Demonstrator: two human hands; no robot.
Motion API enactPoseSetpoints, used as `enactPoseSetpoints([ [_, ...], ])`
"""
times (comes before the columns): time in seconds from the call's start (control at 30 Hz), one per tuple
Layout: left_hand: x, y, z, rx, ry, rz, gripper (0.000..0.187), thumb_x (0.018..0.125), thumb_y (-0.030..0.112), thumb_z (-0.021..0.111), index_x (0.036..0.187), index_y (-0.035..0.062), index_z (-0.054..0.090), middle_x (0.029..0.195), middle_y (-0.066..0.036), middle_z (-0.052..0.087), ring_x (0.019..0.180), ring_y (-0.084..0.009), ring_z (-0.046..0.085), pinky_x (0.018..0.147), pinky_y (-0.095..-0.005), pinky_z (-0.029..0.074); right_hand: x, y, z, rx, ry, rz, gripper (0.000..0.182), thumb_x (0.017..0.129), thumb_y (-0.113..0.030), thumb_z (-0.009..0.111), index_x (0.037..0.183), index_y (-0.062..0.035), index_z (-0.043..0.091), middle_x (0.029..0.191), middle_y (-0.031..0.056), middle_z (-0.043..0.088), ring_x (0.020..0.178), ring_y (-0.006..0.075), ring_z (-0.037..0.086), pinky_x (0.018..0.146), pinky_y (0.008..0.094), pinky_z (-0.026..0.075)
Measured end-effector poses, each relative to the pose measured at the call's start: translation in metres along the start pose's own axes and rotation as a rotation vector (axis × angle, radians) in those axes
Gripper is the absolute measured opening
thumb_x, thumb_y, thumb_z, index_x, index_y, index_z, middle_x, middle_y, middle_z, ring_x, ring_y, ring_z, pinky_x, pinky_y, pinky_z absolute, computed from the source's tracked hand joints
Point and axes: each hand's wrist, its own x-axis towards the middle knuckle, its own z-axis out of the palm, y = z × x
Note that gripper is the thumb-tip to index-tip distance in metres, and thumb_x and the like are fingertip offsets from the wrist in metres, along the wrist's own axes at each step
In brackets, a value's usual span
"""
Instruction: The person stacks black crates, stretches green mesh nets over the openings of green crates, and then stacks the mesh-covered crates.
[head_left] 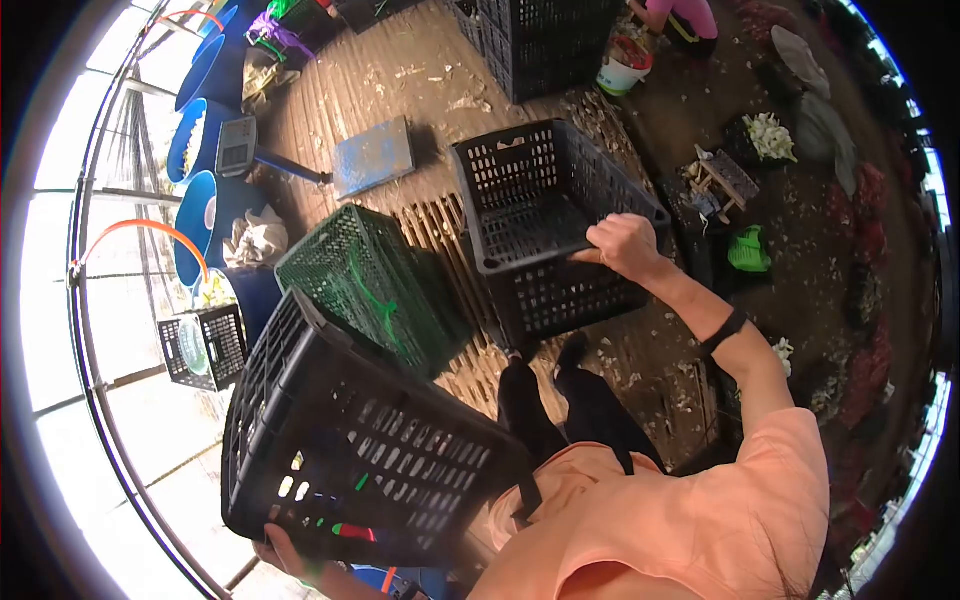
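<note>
My right hand (626, 246) is closed over the near rim of a black plastic crate (580, 300), whose open top shows its slatted inside. At the lower left, my left hand (284, 554) grips a second black crate (400, 430), tilted against my side. Some of those fingers are hidden by the crate's edge. Between the two crates, a green mesh crate (350, 280) stands on the boards.
A platform scale (374, 160) with a display (237, 146) stands ahead. Blue barrels (200, 215) line the left. Stacked black crates (545, 45) rise at the back. Beyond them a person (685, 18) in pink is near a white bucket (625, 68). Scraps litter the wooden floor (440, 70).
</note>
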Motion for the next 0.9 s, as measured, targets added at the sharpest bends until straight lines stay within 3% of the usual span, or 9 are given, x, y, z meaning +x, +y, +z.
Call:
enactPoseSetpoints([
  [0.17,-0.014,-0.012,0.003,0.039,0.085,-0.032,0.042,0.089,0.024,0.054,0.108,-0.0126,0.049,0.100,-0.021,0.059,0.078,-0.0245,0.063,0.063,-0.0319,0.055,-0.029,0.015,0.039,-0.030,0.076,0.038,0.047,0.068,-0.046,0.069,0.050,-0.0128,0.040,0.046,0.0014,0.043,0.045,0.0165,0.050,0.043,0.0281,0.040],
  [0.2,-0.016,-0.010,0.007,0.101,0.213,-0.101,0.040,0.089,0.024,0.053,0.107,-0.0119,0.050,0.100,-0.022,0.058,0.080,-0.0245,0.063,0.065,-0.0319,0.054,-0.038,0.015,0.052,-0.019,0.070,0.045,0.047,0.068,-0.046,0.069,0.050,-0.0128,0.040,0.046,0.0014,0.043,0.045,0.0165,0.050,0.043,0.0281,0.040],
  [0.3,-0.012,-0.002,0.025,0.109,0.202,-0.037,0.039,0.090,0.025,0.053,0.105,-0.0113,0.051,0.100,-0.022,0.059,0.082,-0.0243,0.062,0.067,-0.0314,0.054,-0.054,0.011,0.075,-0.088,0.080,0.229,0.050,0.069,-0.048,0.068,0.047,-0.0135,0.039,0.043,0.0030,0.044,0.042,0.0176,0.051,0.039,0.0291,0.040],
  [0.4,-0.001,-0.007,0.029,-0.012,0.120,-0.027,0.034,0.087,0.022,0.057,0.104,-0.0067,0.050,0.093,-0.016,0.060,0.074,-0.0207,0.060,0.061,-0.0301,0.053,-0.065,0.004,0.089,-0.130,0.038,0.414,0.051,0.071,-0.050,0.066,0.047,-0.0129,0.040,0.043,0.0041,0.045,0.041,0.0196,0.051,0.038,0.0303,0.039],
  [0.53,0.012,-0.015,0.018,0.076,0.112,-0.054,0.036,0.085,0.023,0.061,0.102,-0.0074,0.052,0.095,-0.016,0.059,0.076,-0.0209,0.060,0.063,-0.0296,0.052,-0.074,-0.008,0.104,-0.170,0.027,0.515,0.050,0.071,-0.050,0.066,0.048,-0.0126,0.042,0.042,0.0048,0.045,0.040,0.0216,0.050,0.037,0.0313,0.039],
  [0.7,0.014,-0.013,0.026,0.101,0.072,-0.012,0.037,0.087,0.025,0.057,0.105,-0.0079,0.051,0.093,-0.015,0.059,0.075,-0.0199,0.060,0.066,-0.0279,0.051,-0.095,-0.068,0.117,-0.078,0.084,0.496,0.039,0.069,-0.043,0.069,0.054,-0.0150,0.046,0.049,0.0023,0.045,0.047,0.0210,0.050,0.043,0.0330,0.039],
  [0.83,0.008,-0.005,0.026,0.149,0.033,0.073,0.036,0.087,0.024,0.057,0.101,-0.0078,0.052,0.093,-0.016,0.058,0.076,-0.0210,0.059,0.068,-0.0296,0.050,-0.129,-0.150,0.157,0.064,-0.208,0.361,0.021,0.072,-0.033,0.064,0.069,-0.0159,0.051,0.064,-0.0012,0.050,0.066,0.0155,0.052,0.057,0.0307,0.041],
  [0.9,0.006,-0.004,0.027,0.149,0.036,0.149,0.036,0.086,0.025,0.057,0.100,-0.0078,0.052,0.093,-0.016,0.058,0.076,-0.0214,0.059,0.069,-0.0304,0.050,-0.152,-0.180,0.180,0.182,-0.319,0.295,0.012,0.075,-0.024,0.059,0.071,-0.0133,0.053,0.070,0.0013,0.053,0.073,0.0184,0.054,0.060,0.0315,0.043],
])
